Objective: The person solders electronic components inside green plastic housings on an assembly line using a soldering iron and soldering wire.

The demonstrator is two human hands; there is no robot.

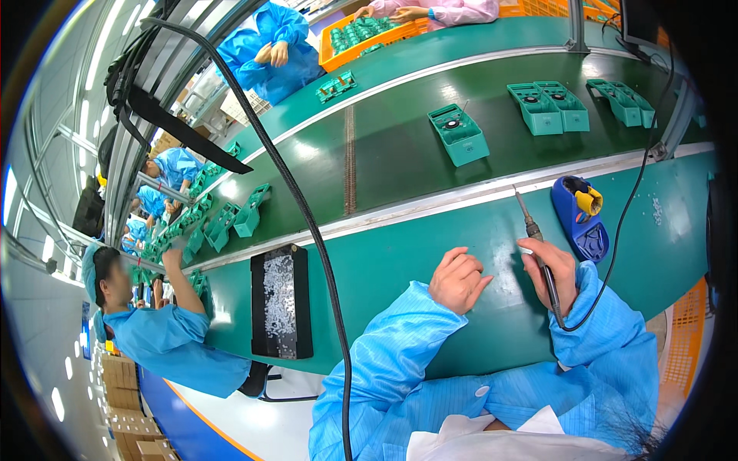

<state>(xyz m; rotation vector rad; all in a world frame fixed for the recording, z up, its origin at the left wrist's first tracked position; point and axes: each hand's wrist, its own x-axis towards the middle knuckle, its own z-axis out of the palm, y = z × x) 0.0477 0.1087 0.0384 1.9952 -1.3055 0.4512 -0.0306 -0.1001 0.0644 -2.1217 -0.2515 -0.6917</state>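
Observation:
My right hand (555, 275) is closed round the handle of a soldering iron (532, 227), its thin metal tip pointing up and away toward the belt's edge. Something small and white shows at its fingertips, too small to name. My left hand (460, 281) is over the green tabletop, fingers loosely bent and the thumb apart, with nothing visible in it. Just right of the iron stands a blue soldering iron stand (578, 219) with a yellow part in its top. Beyond, on the dark green belt (384, 154), lies a teal plastic housing (459, 135) with a round black part.
A black tray (260, 307) of small clear pieces lies to the left. More teal housings (547, 107) sit on the belt at the far right. A black cable (296, 192) hangs across the view. Co-workers in blue and pink sit left and opposite, near an orange crate (330, 58).

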